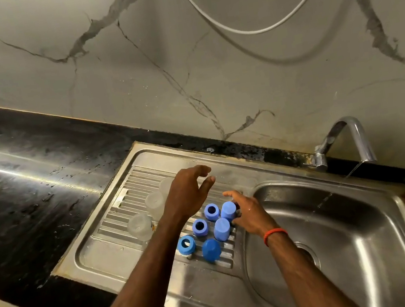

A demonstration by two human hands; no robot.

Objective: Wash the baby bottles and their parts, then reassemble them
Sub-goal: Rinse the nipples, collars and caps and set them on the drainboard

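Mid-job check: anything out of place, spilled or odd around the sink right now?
The tap appears to be running: a thin stream falls into the basin while the left hand and right hand are both over the drainboard. The blue parts stand in tidy rows; nothing looks spilled.

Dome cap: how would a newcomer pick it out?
Find the drainboard left of the sink bowl. Six blue parts stand there in two rows; the cap ends the right row, nearest the viewer. It alone is domed.

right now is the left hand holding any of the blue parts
No, the left hand is open above the drainboard, fingers spread, gripping nothing.
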